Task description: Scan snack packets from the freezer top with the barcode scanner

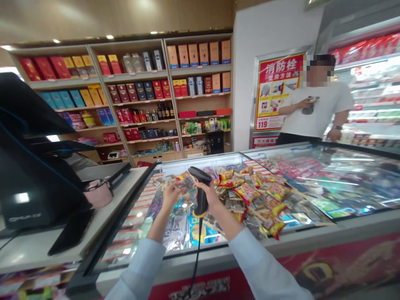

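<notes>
Farthest to the left of both hands stands a black terminal [28,179] with a glossy casing, on a pale counter [18,254]. Nearer the hands, on the same counter, is a pink cup [98,194], with a flat black slab [72,231] just below it. The left hand [173,192] is raised above the glass-topped chest [117,243], its fingers bent and drawn close together; whether they grip a small packet there, I cannot tell.

Between the hands is the barcode scanner [202,200]: matte black, upright, with a broad rounded head tilted over a thick handle, a yellow-orange edge at the base, and a thin dark cable [199,237] running down from it. The right hand [210,195] is wrapped around its handle. Just right of that hand, red-and-yellow snack packets [246,192] lie in a loose heap on the glass. Well beyond, a person in a white T-shirt [318,110] holds a small greyish object [308,109].
</notes>
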`<state>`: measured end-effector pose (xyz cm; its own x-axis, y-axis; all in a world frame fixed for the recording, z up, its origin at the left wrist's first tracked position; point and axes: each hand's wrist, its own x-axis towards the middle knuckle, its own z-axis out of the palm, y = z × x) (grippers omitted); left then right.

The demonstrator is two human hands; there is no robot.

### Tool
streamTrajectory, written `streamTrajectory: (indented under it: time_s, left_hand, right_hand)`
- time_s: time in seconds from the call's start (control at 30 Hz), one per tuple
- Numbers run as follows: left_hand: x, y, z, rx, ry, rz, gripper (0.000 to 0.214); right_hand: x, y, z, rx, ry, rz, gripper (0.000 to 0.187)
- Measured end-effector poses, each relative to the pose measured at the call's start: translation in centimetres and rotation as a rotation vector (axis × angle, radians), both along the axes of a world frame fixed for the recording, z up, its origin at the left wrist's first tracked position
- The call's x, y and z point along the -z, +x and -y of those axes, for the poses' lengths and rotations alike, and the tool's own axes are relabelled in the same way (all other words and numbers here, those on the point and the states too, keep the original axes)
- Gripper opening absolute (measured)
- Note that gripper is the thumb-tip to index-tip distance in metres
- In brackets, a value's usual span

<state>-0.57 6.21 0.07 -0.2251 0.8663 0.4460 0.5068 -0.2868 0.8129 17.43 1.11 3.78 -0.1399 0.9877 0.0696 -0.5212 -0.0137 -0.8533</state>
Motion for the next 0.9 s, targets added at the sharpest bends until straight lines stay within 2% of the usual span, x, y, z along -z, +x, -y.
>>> streamTrajectory:
  time_s: [0.13,0.23,0.4,0.5,0.63,0.7,0.77,0.9]
  left_hand:
    - [-1.5,7.0,-0.8,0.104,-0.029,0.044,0.042]
    - [-2.7,11.7,-1.6,0.160,-0.023,0.066,0.038]
    - [-3.6,17.3,-3.0,0.249,-0.008,-0.021,0.032]
    - [-2.9,18.9,-3.3,0.268,0.030,-0.158,0.031]
    - [-1.6,19.4,-3.3,0.213,0.094,-0.301,0.025]
    - [-1.2,19.5,-3.4,0.205,0.089,-0.301,0.025]
    - [-0.8,19.5,-3.6,0.253,0.046,-0.274,0.027]
    - [0.0,19.5,-4.0,0.326,-0.031,-0.241,0.028]
  right_hand:
    - [-1.1,6.6,0.8,0.151,0.000,-0.063,0.020]
    - [-1.5,11.0,1.2,0.228,-0.005,-0.076,0.017]
    - [-1.1,16.7,1.2,0.373,-0.039,-0.119,0.015]
    - [0.3,18.8,0.9,0.411,-0.089,-0.122,0.018]
    - [2.6,19.8,0.6,0.451,-0.149,-0.156,0.014]
    - [3.5,19.7,0.4,0.468,-0.163,-0.166,0.012]
    - [4.2,19.6,0.3,0.479,-0.179,-0.162,0.011]
    - [4.7,19.6,0.2,0.493,-0.208,-0.132,0.015]
